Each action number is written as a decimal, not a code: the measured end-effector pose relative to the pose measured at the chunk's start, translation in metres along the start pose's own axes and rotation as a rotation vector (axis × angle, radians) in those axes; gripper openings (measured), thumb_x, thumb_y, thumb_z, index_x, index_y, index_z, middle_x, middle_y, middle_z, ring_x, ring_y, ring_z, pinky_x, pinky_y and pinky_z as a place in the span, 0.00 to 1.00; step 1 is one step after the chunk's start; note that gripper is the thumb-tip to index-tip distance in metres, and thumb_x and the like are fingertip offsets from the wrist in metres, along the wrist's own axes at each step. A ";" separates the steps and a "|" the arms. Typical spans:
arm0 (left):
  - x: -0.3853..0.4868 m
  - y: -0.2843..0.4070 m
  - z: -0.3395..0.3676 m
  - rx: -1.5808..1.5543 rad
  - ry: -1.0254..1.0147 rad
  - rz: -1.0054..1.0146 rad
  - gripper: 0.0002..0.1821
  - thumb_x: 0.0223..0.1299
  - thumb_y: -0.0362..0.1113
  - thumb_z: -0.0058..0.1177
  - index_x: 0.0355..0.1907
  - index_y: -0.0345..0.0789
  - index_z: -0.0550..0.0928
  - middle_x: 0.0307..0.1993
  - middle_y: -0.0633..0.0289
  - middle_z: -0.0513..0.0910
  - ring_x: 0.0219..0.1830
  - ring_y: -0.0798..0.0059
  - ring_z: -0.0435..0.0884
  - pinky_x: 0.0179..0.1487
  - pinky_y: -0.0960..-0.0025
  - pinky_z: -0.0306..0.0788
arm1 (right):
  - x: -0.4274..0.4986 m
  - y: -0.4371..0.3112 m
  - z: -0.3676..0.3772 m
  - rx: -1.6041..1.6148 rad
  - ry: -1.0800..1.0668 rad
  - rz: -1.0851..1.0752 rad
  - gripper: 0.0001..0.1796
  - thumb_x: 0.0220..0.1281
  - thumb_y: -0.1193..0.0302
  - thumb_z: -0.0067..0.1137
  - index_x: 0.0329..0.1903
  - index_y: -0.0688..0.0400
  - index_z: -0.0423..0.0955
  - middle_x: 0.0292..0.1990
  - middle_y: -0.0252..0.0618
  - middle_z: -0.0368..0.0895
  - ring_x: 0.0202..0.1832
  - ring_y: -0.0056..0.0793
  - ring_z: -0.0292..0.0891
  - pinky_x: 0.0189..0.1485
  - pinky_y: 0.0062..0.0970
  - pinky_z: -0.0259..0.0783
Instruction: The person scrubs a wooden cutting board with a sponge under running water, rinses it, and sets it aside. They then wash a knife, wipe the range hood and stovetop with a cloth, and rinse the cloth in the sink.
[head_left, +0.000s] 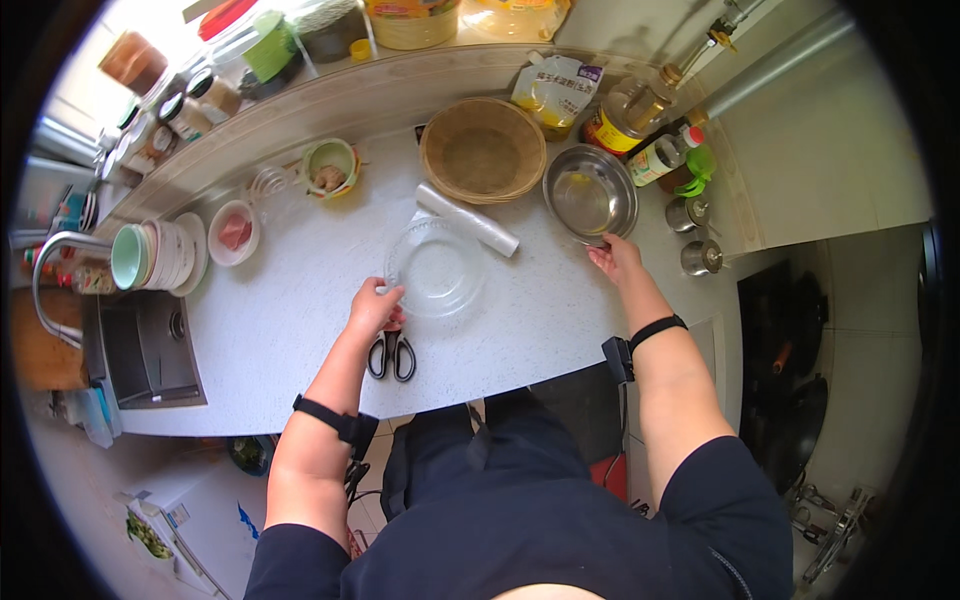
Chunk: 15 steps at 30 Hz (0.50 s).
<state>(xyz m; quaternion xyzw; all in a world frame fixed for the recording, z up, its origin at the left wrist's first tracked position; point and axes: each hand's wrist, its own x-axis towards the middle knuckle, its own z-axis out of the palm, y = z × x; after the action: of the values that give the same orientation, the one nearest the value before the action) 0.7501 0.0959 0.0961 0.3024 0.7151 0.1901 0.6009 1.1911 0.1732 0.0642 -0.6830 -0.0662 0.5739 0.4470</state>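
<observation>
My left hand (377, 304) grips the left rim of a clear glass plate (436, 268) on the speckled white countertop (300, 330). Just below that hand lie black-handled scissors (391, 355), their blades hidden. With its fingers on the near rim, my right hand (616, 259) holds a stainless steel bowl (591, 193), which contains a little yellowish liquid. Behind the plate rests a roll of clear plastic film (469, 220), lying at a slant. A round brown basket (484, 150) stands past the roll, left of the steel bowl.
At left are a small bowl of pink meat (234, 232), stacked bowls (154, 255) and a sink (150, 349). A green bowl (330, 169) stands farther back. Bottles (664, 156) and lidded metal jars (701, 257) line the right side, before a dark stove (784, 360).
</observation>
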 end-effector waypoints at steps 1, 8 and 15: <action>0.003 -0.001 0.000 0.023 -0.009 0.012 0.26 0.58 0.39 0.53 0.56 0.30 0.65 0.25 0.55 0.78 0.21 0.72 0.79 0.23 0.69 0.76 | -0.002 0.000 -0.004 -0.053 -0.006 -0.032 0.17 0.61 0.66 0.52 0.44 0.69 0.68 0.33 0.49 0.78 0.33 0.38 0.80 0.34 0.35 0.79; 0.028 -0.002 -0.018 0.071 -0.240 0.057 0.14 0.59 0.42 0.46 0.35 0.31 0.73 0.17 0.62 0.73 0.12 0.77 0.70 0.15 0.75 0.65 | -0.121 0.018 -0.077 -0.236 0.066 -0.132 0.14 0.58 0.70 0.46 0.32 0.72 0.70 0.24 0.52 0.79 0.19 0.36 0.79 0.18 0.29 0.76; 0.026 0.007 -0.037 0.178 -0.181 0.177 0.16 0.61 0.43 0.44 0.19 0.38 0.68 0.08 0.69 0.62 0.06 0.80 0.61 0.09 0.75 0.54 | -0.252 0.090 -0.204 0.030 0.091 -0.251 0.11 0.55 0.68 0.55 0.30 0.65 0.72 0.19 0.43 0.76 0.16 0.33 0.75 0.17 0.30 0.74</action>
<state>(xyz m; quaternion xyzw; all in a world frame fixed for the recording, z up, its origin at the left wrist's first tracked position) 0.7129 0.1218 0.0892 0.4322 0.6425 0.1501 0.6148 1.2418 -0.1410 0.1733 -0.6880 -0.1222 0.4829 0.5277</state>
